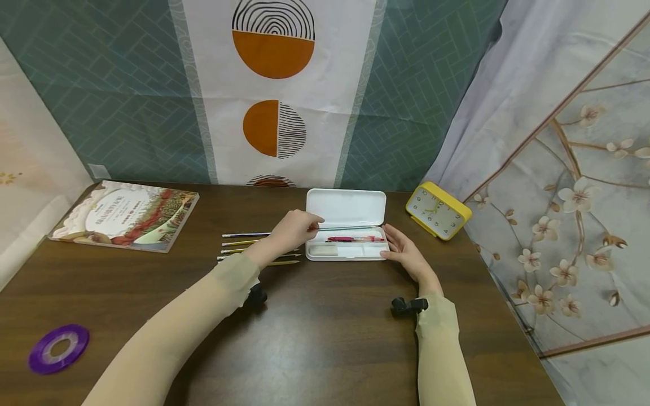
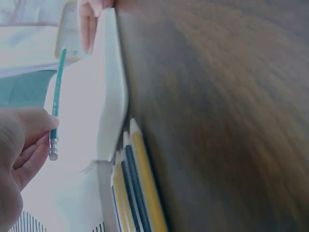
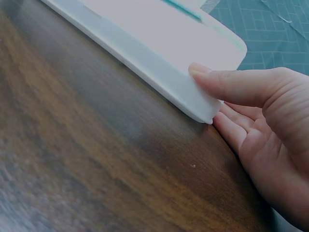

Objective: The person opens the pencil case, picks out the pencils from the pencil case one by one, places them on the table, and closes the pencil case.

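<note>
My left hand (image 1: 288, 232) pinches a green pencil (image 2: 57, 92) near its eraser end, between thumb and fingers. In the head view the pencil reaches over an open white pencil case (image 1: 346, 206), whose lid leans back. Inside the case lie a red pen (image 1: 350, 239) and a whitish block (image 1: 323, 250). My right hand (image 1: 408, 255) holds the case's right end, thumb (image 3: 207, 79) on the rim and fingers against the outer side. Several pencils (image 2: 145, 179), yellow and dark, lie side by side left of the case, partly hidden by my left arm.
A yellow clock (image 1: 439, 211) stands right of the case, near the back. At the back left lies a book (image 1: 127, 217) with a colourful cover. A purple ring-shaped roll (image 1: 58, 349) lies at the front left. Patterned cloth hangs behind the brown table (image 1: 325, 321).
</note>
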The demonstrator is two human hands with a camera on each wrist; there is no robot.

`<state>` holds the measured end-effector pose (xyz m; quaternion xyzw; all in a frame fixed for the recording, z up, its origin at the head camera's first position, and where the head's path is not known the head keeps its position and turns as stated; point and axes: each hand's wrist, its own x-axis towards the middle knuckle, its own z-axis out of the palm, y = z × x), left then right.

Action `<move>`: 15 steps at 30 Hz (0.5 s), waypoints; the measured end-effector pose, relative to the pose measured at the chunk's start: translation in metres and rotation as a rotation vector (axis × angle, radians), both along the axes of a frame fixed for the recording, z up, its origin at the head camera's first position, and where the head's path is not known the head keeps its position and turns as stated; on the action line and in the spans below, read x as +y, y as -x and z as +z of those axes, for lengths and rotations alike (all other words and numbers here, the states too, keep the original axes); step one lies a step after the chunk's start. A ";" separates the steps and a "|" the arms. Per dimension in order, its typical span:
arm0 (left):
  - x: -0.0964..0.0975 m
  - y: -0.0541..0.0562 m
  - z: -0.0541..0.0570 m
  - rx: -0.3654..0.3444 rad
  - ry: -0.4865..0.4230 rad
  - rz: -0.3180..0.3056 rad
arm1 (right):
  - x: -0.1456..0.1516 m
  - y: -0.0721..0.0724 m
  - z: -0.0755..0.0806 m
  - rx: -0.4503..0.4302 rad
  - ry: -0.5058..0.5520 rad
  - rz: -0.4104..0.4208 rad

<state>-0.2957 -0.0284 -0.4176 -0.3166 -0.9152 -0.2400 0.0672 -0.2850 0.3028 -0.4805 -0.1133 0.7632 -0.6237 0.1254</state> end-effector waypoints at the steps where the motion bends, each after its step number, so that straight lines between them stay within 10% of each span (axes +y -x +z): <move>1: -0.003 -0.001 0.001 0.008 -0.012 -0.002 | 0.000 0.000 0.000 -0.003 0.001 -0.003; 15: -0.064 -0.031 0.011 0.056 -0.040 0.008 | 0.001 0.000 -0.001 0.027 0.004 0.012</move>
